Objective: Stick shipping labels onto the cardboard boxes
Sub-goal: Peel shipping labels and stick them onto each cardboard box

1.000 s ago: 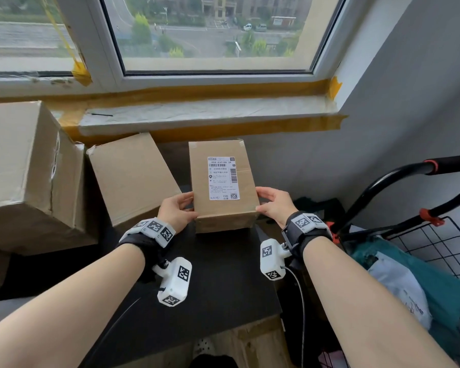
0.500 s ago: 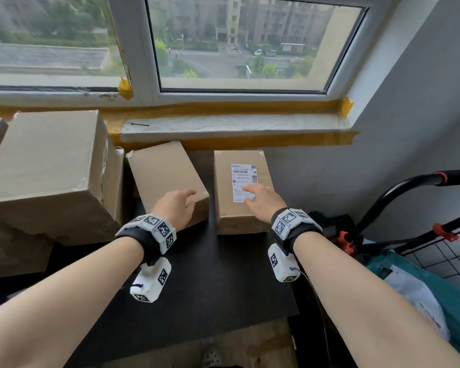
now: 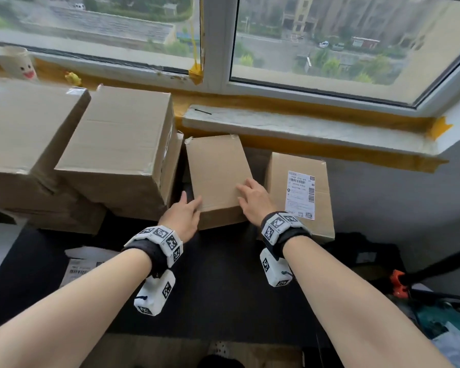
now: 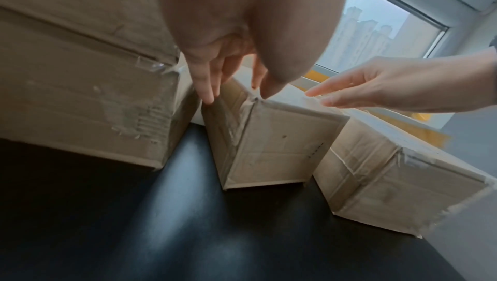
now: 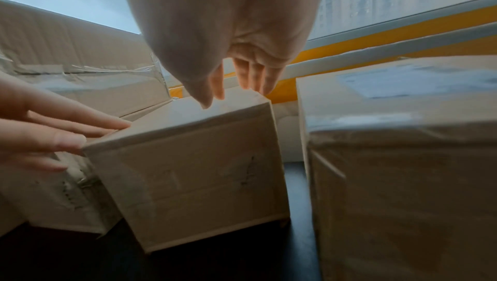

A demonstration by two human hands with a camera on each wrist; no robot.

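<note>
A plain cardboard box (image 3: 218,176) lies on the black table (image 3: 223,293) below the window sill. My left hand (image 3: 182,211) is at its near left corner, fingers straight down its left side and thumb at the top edge. My right hand (image 3: 252,197) lies with straight fingers on the near right part of its top. To the right stands a second box (image 3: 322,208) with a white shipping label (image 3: 300,193) on top. In the left wrist view my left fingers (image 4: 207,86) reach down beside the plain box (image 4: 279,147). In the right wrist view my right fingers (image 5: 252,75) stretch over its top (image 5: 193,175).
Two large cardboard boxes (image 3: 117,150) (image 3: 24,134) are stacked at the left, close to the plain box. Loose printed labels (image 3: 83,264) lie on the table at the near left. A cup (image 3: 16,62) stands on the sill. A black cart handle (image 3: 436,269) is at the right.
Both hands let go of the labelled box and moved left to the plain box. The right hand came off the label last. The view swung left.
</note>
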